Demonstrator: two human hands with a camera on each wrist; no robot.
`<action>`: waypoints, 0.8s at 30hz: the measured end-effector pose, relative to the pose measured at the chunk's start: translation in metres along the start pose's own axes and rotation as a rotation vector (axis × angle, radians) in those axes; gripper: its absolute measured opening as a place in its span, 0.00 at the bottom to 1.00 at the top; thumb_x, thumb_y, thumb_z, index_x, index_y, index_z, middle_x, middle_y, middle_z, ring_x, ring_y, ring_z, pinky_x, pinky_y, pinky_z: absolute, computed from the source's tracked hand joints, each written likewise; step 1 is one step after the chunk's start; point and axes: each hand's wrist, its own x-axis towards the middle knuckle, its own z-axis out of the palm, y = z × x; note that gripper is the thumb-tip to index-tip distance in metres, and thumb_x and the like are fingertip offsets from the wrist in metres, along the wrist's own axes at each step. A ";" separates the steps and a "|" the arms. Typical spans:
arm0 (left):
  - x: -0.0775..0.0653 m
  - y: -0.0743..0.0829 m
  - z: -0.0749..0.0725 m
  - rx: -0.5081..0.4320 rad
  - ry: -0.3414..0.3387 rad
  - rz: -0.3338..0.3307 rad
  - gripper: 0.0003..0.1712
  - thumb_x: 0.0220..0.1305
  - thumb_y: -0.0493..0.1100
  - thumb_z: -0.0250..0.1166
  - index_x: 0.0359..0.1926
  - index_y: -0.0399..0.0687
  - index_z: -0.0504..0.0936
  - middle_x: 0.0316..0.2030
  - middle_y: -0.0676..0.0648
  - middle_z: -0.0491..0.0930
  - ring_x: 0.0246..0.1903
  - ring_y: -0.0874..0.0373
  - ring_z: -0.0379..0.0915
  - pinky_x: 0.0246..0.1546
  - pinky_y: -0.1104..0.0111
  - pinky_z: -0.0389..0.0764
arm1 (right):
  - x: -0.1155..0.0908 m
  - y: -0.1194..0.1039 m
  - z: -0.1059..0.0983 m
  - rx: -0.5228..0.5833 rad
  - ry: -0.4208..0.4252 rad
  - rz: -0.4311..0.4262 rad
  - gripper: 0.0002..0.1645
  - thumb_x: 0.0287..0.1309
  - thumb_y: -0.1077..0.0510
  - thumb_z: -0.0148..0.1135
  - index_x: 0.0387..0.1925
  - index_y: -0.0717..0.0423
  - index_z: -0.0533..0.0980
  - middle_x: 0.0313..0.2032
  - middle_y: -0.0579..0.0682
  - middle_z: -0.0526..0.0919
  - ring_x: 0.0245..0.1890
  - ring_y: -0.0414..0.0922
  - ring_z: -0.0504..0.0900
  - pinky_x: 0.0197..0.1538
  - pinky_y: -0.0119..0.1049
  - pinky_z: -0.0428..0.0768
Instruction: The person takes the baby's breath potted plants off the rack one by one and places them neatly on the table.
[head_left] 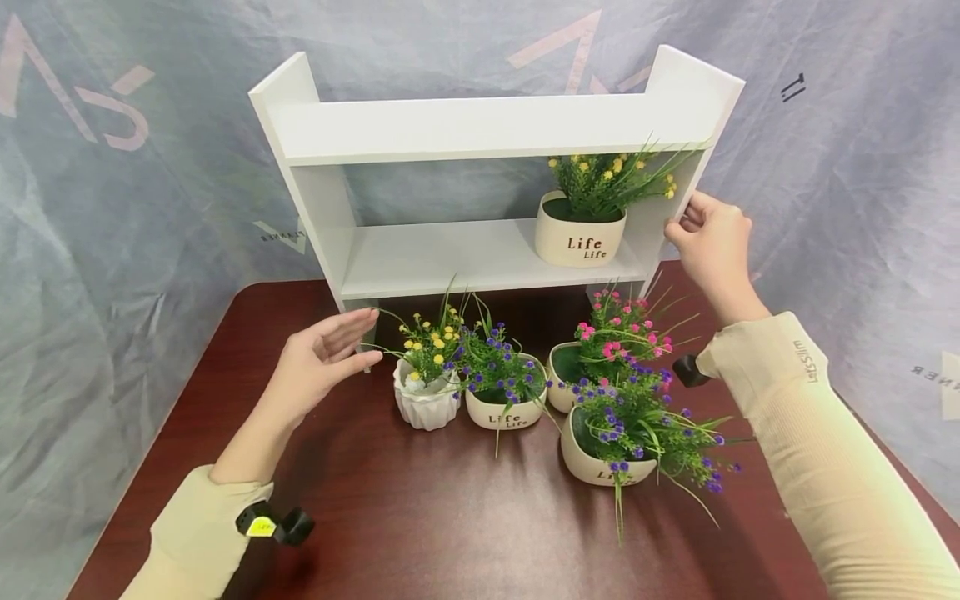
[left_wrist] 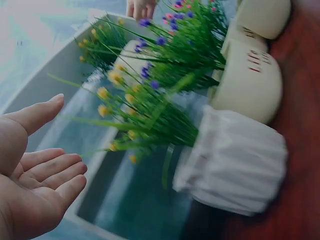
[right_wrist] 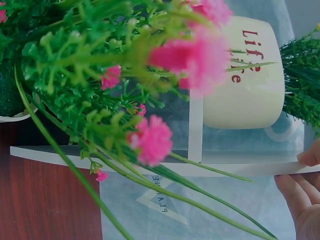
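A white two-tier shelf [head_left: 465, 129] stands on the table. My right hand [head_left: 712, 242] grips the edge of its right side panel; the right wrist view has the thumb on one face of the panel [right_wrist: 235, 169] and fingers on the other. With fingers extended and nothing held, my left hand [head_left: 318, 362] is beside the shelf's lower left and the small white fluted pot [head_left: 427, 404] of yellow flowers. On the lower tier, toward the right, sits a cream "Life" pot [head_left: 577, 237] with yellow flowers.
In front of the shelf stand a cream pot [head_left: 506, 412] with purple flowers, another [head_left: 558, 379] with pink flowers, and a nearer purple-flowered pot [head_left: 607, 471]. Long grass blades stick out toward both hands. A grey cloth backdrop [head_left: 150, 208] hangs behind the reddish-brown table [head_left: 420, 517].
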 end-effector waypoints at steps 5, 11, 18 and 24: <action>0.024 0.028 0.008 0.048 -0.019 0.028 0.34 0.58 0.37 0.70 0.65 0.36 0.71 0.64 0.37 0.72 0.64 0.57 0.71 0.61 0.77 0.72 | 0.000 0.001 0.001 0.005 -0.005 -0.003 0.24 0.63 0.59 0.55 0.61 0.58 0.75 0.53 0.60 0.78 0.52 0.47 0.79 0.72 0.40 0.65; 0.067 0.051 0.026 0.055 -0.069 0.009 0.35 0.58 0.39 0.70 0.66 0.40 0.70 0.65 0.41 0.71 0.66 0.53 0.68 0.67 0.70 0.69 | 0.001 0.002 -0.001 -0.001 -0.007 -0.005 0.24 0.63 0.59 0.56 0.60 0.58 0.75 0.52 0.60 0.79 0.51 0.45 0.79 0.76 0.38 0.57; 0.108 0.067 0.050 0.058 -0.107 -0.015 0.35 0.59 0.42 0.70 0.67 0.43 0.70 0.67 0.44 0.70 0.67 0.54 0.67 0.68 0.67 0.68 | 0.001 0.001 -0.001 -0.008 -0.010 -0.007 0.26 0.63 0.59 0.54 0.62 0.55 0.74 0.53 0.59 0.78 0.52 0.47 0.79 0.70 0.40 0.67; 0.139 0.072 0.067 0.099 -0.205 -0.031 0.40 0.59 0.43 0.70 0.70 0.43 0.64 0.70 0.46 0.65 0.70 0.55 0.61 0.71 0.67 0.64 | 0.002 0.001 -0.001 -0.021 -0.001 -0.002 0.25 0.63 0.58 0.55 0.61 0.54 0.75 0.53 0.57 0.79 0.53 0.48 0.80 0.58 0.42 0.78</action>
